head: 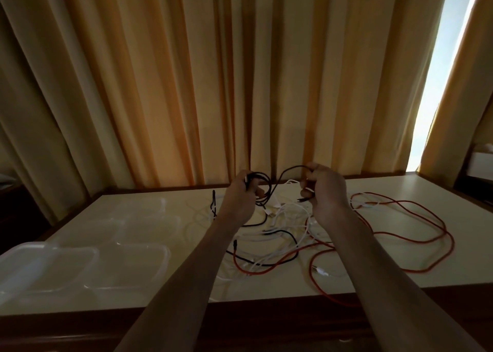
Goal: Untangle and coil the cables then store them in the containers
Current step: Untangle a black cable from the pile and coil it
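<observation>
Both my hands are raised above the table. My left hand grips a small coil of black cable. The same black cable arcs across to my right hand, which pinches it near its free end. Below them lies a tangle of white cables, another black cable and a long red cable spread over the cream table. Several clear plastic containers stand at the left of the table.
Orange curtains hang right behind the table's far edge. A bright window gap shows at the right. A loop of the red cable hangs over the table's near edge. Another clear container stands farther back.
</observation>
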Demonstrator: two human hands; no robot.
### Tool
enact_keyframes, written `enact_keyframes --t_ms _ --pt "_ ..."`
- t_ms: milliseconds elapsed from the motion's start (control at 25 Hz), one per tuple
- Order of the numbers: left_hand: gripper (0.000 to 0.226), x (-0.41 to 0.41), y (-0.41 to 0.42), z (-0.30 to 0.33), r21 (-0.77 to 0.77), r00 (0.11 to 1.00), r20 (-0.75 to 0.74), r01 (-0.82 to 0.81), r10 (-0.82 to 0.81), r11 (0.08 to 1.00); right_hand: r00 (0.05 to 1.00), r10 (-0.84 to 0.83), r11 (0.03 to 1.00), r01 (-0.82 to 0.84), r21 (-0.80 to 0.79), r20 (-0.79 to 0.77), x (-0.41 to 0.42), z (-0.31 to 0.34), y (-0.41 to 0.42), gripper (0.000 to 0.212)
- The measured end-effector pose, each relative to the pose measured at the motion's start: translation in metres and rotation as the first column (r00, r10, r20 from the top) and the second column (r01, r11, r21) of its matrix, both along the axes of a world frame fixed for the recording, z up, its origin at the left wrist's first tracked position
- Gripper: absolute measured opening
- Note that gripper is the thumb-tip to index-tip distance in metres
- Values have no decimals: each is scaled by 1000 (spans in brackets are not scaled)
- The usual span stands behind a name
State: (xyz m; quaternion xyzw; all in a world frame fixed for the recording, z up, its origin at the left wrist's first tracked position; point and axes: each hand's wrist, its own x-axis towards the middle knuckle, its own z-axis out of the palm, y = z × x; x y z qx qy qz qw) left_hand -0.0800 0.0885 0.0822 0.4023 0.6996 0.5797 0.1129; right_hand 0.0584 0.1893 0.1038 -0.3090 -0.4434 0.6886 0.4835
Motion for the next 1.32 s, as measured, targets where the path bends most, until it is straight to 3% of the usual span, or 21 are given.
enact_keyframes --t_ms 200,360,480,600,680,760,880,1040,1120,1320 --pt "25 3 4 -20 -75 1000 -8 -11 10 997 979 145 987 -132 95 -143 0 6 -9 31" --pt "23 14 7 -22 12 966 225 131 -130 991 938 341 909 -314 276 -58 -3 1 -26 32" --pt "25 24 6 -15 97 822 544 141 -171 985 892 441 818 -446 364 102 -3 -2 -35 32" --pt "36 20 -2 -10 250 690 628 257 -358 934 840 482 719 -541 436 248 1 -6 -38 20" --pt "55 15 -11 -6 409 479 718 298 -506 862 804 488 653 -594 470 340 4 -10 -37 16" --pt "54 13 -13 -2 445 402 732 330 -551 832 758 515 617 -652 441 399 8 -12 -35 14" --pt "30 23 -15 4 425 444 729 305 -522 853 726 539 592 -687 422 427 13 -11 -32 12" --pt "33 22 -22 8 430 518 711 215 -476 877 742 559 586 -670 456 371 21 -12 -24 12" --pt "31 22 -23 10 455 484 725 196 -489 869 752 538 606 -659 446 379 24 -14 -18 14" --pt "31 7 -20 4 422 549 712 166 -439 891 822 348 687 -551 474 451 26 -25 0 13"
